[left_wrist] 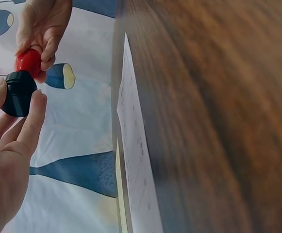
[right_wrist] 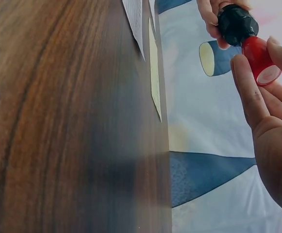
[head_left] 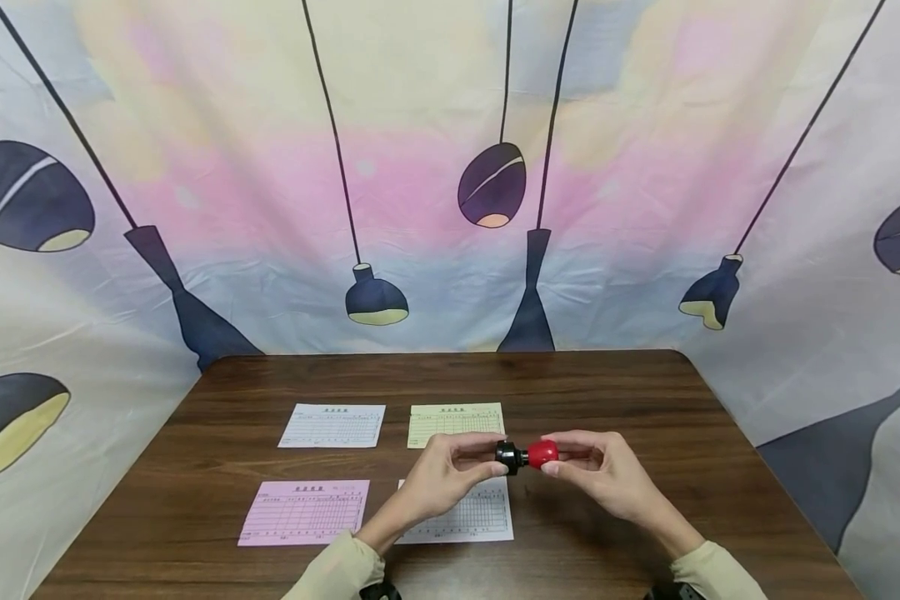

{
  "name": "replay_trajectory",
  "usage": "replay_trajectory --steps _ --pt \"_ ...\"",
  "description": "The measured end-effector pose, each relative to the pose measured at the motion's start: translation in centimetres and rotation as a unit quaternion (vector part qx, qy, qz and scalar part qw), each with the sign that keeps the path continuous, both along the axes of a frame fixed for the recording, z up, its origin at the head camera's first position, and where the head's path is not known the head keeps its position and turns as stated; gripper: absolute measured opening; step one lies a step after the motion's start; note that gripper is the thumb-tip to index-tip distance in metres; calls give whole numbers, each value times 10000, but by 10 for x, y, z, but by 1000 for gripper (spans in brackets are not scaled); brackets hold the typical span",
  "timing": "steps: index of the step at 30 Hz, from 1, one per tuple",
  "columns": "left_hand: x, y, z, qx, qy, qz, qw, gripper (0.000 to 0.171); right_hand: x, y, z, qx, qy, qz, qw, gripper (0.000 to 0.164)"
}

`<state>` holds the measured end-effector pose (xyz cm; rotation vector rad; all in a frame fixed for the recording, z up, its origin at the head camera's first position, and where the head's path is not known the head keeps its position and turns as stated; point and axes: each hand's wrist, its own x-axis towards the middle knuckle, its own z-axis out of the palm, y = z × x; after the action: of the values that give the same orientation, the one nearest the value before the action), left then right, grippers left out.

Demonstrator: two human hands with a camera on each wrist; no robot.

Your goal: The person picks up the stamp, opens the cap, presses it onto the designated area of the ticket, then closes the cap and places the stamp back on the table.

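Held level above the table is a stamp with a red handle point(head_left: 543, 454) and a black cap point(head_left: 507, 457). My left hand point(head_left: 437, 477) pinches the black cap between thumb and fingers, from the left. From the other side my right hand point(head_left: 611, 477) grips the red handle with thumb and fingertips. A narrow black neck shows between the two parts in the head view. In the right wrist view, the handle's round pale end point(right_wrist: 268, 75) faces the camera. Below the left hand lies a white printed form point(head_left: 474, 518), partly hidden by that hand and wrist.
Three more printed slips lie on the brown wooden table point(head_left: 607, 383): a white form point(head_left: 332, 427) at back left, a yellow form point(head_left: 454, 422) right of it, a pink form point(head_left: 304, 513) at front left. A cloth backdrop point(head_left: 435, 200) printed with lamps hangs behind.
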<state>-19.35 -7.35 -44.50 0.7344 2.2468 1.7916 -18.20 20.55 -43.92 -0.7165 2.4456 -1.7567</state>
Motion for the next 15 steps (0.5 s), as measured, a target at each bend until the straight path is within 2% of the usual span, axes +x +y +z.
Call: replay_trajectory --steps 9,15 --pt "-2 1 4 56 -80 193 9998 43 -1 5 5 57 46 -354 9993 35" --pt "-4 -2 4 52 -88 306 9995 47 -4 11 5 54 261 -521 9983 33"
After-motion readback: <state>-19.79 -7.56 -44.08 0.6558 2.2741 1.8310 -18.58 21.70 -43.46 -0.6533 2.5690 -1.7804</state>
